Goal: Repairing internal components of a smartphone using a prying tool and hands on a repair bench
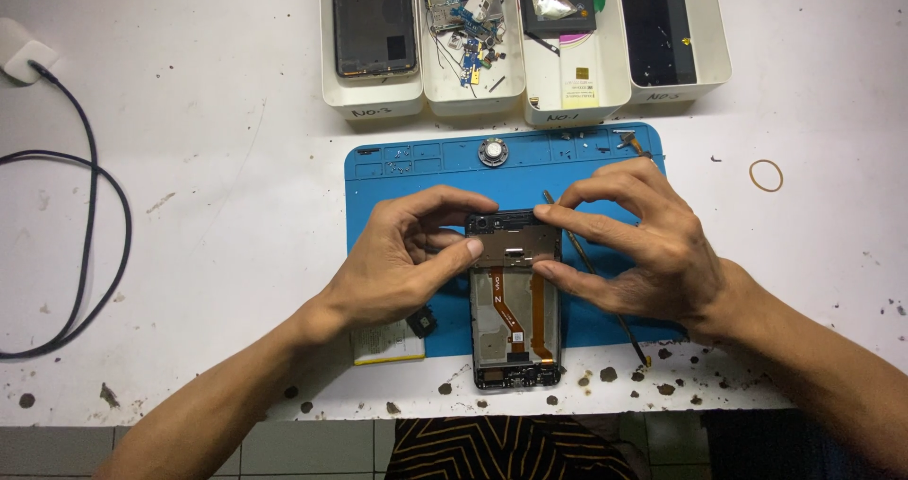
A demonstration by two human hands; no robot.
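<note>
An opened phone frame [515, 300] lies lengthwise on a blue work mat [397, 192], with orange flex cables running down its inside. My left hand [411, 258] pinches the upper left part of the phone with thumb and forefinger. My right hand [638, 244] grips the upper right part, thumb and forefinger on the metal shield near the top. A thin dark tool [605, 296] lies on the mat under my right hand.
Several white trays [374, 97] stand at the back with phone parts, a back cover, small boards and a battery. A round speaker part [493, 152] rests on the mat's top edge. A black cable [90, 206] loops at the left. A rubber band [766, 174] lies at the right.
</note>
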